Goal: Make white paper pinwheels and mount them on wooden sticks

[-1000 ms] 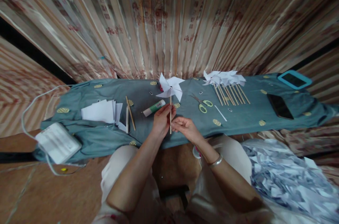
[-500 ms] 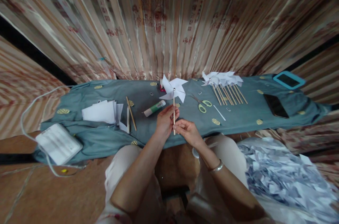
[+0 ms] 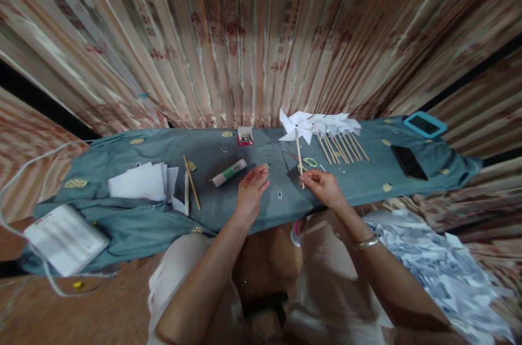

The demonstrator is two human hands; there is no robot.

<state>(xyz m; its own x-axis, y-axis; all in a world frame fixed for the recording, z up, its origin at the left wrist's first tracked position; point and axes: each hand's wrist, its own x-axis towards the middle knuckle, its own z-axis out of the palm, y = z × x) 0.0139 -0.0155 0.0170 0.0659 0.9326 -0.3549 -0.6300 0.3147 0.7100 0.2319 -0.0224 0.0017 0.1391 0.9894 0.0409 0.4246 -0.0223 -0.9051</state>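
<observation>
Pinched in my right hand (image 3: 322, 186) is the wooden stick of a white paper pinwheel (image 3: 296, 126), held upright with its blades at the top. My left hand (image 3: 252, 192) holds nothing, its fingers apart above the cloth. Just right of the held one, several finished pinwheels (image 3: 338, 124) lie side by side with their sticks toward me. Green-handled scissors (image 3: 310, 162) are partly hidden behind the held stick. A glue stick (image 3: 229, 172) lies left of my left hand, and a small red box (image 3: 245, 136) of metal pins stands open behind it.
Stacked white paper (image 3: 138, 182) and a loose wooden stick (image 3: 191, 183) lie at the left. A white device (image 3: 66, 240) with a cable sits at the left end. Toward the right are a black phone (image 3: 409, 162) and a blue-framed device (image 3: 424, 124). Paper scraps (image 3: 440, 263) fill a bag below.
My left hand has let go of the stick. My right hand has carried the pinwheel rightward, near the row of pinwheels. The camera view has shifted slightly, and the red box is uncovered.
</observation>
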